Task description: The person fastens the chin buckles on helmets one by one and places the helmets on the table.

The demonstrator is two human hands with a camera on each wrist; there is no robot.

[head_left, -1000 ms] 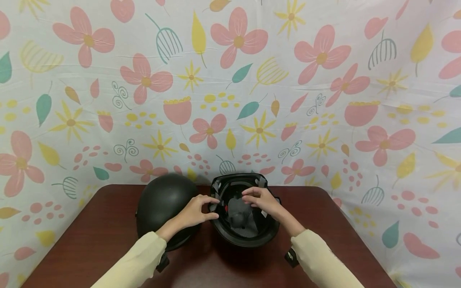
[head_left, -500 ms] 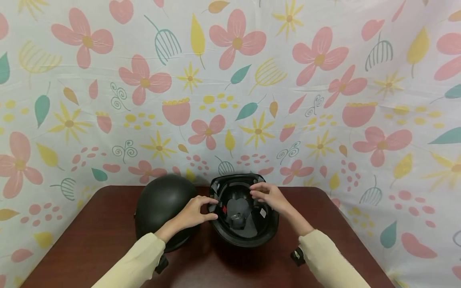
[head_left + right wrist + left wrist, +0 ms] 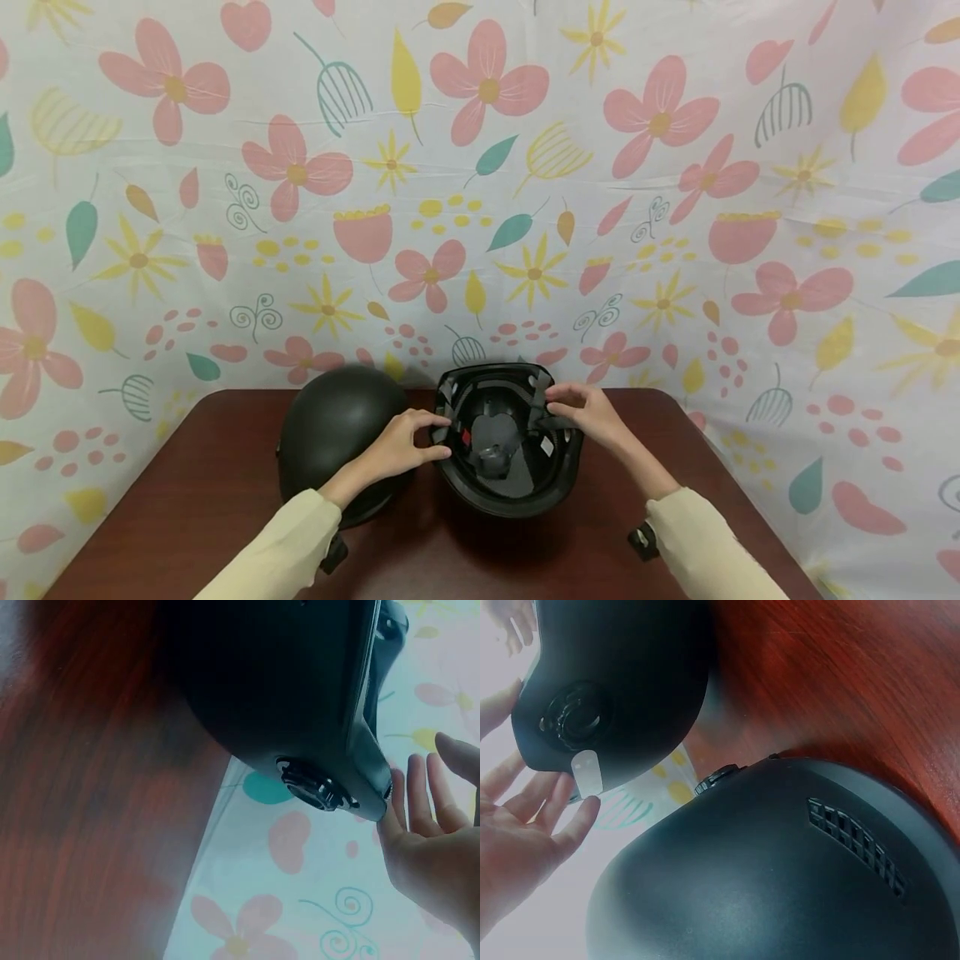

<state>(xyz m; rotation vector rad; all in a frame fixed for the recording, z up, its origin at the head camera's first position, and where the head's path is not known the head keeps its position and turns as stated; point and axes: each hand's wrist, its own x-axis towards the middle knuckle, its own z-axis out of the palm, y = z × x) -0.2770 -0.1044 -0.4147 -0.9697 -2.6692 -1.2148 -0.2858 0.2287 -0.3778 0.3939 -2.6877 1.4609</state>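
A black helmet [image 3: 510, 497] lies upside down on the table, its padded inside and dark straps facing up. My left hand [image 3: 401, 440] is at its left edge, thumb and fingers spread apart; in the left wrist view that hand [image 3: 525, 832] has fingertips against the edge by a pale tab. At the opposite edge, my right hand [image 3: 592, 417] has bent fingers beside a dark strap [image 3: 537, 400]; whether they touch it is unclear. The right wrist view shows this hand [image 3: 435, 847] beside the helmet's corner, thumb apart from the fingers.
A second black helmet [image 3: 341, 433] sits dome-up just left, partly under my left forearm. Behind the brown table [image 3: 187, 483] hangs a flower-print cloth [image 3: 480, 208]. Round dials [image 3: 311, 787] show on the upturned helmet's outer sides.
My right hand has moved right, from over the helmet's inside to its right edge. A dark strap now shows along that edge. The left hand has stayed almost still.
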